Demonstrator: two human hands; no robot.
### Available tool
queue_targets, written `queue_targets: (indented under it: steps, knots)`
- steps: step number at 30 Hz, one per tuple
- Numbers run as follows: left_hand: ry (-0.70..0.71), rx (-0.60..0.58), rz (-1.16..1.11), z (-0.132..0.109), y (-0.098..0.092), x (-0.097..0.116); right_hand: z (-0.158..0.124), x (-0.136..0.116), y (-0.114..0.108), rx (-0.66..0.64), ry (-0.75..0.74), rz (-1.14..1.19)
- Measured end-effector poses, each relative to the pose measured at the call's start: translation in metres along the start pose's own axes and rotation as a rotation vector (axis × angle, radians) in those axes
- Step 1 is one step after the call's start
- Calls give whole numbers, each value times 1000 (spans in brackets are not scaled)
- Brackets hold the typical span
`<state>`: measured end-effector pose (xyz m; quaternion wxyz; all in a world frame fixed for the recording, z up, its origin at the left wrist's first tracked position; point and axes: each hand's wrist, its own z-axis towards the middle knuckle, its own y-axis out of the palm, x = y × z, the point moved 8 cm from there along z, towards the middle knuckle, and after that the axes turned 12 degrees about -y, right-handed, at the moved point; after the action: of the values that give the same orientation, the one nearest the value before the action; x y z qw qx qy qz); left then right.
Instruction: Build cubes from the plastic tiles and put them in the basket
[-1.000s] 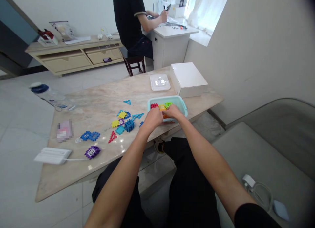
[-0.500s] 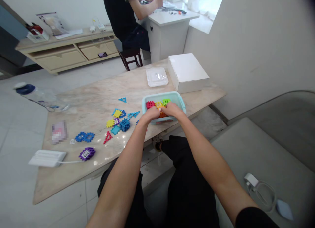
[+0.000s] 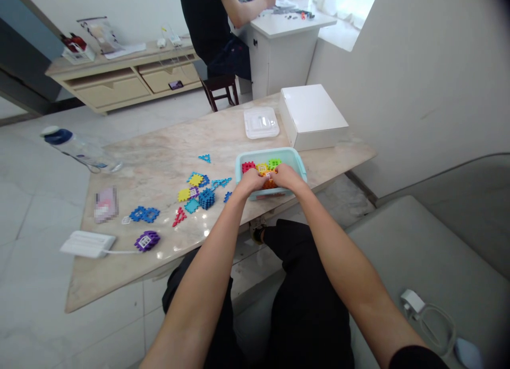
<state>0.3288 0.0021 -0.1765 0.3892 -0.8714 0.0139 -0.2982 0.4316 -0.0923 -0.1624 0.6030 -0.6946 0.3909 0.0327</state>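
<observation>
The sofa (image 3: 414, 262) fills the lower right, and the marbled table (image 3: 159, 151) runs across the middle. Beyond the table are the sideboard (image 3: 111, 95), the white desk (image 3: 287, 55) and a co-worker (image 3: 207, 28) in black, seated on a dark stool (image 3: 220, 83) with arms over the desk. At the table's far right sits the closed white box (image 3: 313, 111); the pale blue basket (image 3: 294, 159) is just in front of it, by the near edge. The bottle (image 3: 90, 152) is at the far left corner, and the clear lid (image 3: 261, 123) lies beside the box. Both hands are in the basket: the left hand (image 3: 252, 182) and the right hand (image 3: 287, 177) grasp the orange block (image 3: 269, 183) between them, fingers bent in from either side. Behind it in the basket are red (image 3: 248, 166), yellow (image 3: 262, 168) and green (image 3: 274, 164) blocks. Left of the basket, on the table, are the purple stack (image 3: 147, 241), the blue stack (image 3: 206, 198) and, smallest, the red triangle (image 3: 179, 217), lying flat between those stacks.
</observation>
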Motion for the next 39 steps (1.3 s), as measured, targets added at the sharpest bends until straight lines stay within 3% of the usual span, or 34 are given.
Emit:
queue_targets:
  steps: [15, 20, 25, 28, 32, 36, 39]
  knots:
    - [-10, 19, 20, -3, 0, 4, -12, -2, -16, 110, -17, -8]
    - [1, -7, 27, -9, -3, 10, -18, -5, -29, 265, -28, 63]
    - [31, 18, 53, -40, -18, 14, -25, -7, -37, 477, -9, 222]
    - [88, 16, 46, -63, -35, 11, -27, -19, -34, 538, -82, 324]
    - [159, 26, -29, -88, -72, -12, -33, -59, -30, 573, -241, 314]
    - [153, 87, -435, -107, -123, -57, -36, -109, -21, 577, -376, 279]
    - [88, 177, -752, -125, -158, -100, -28, -147, 1, 472, -479, 232]
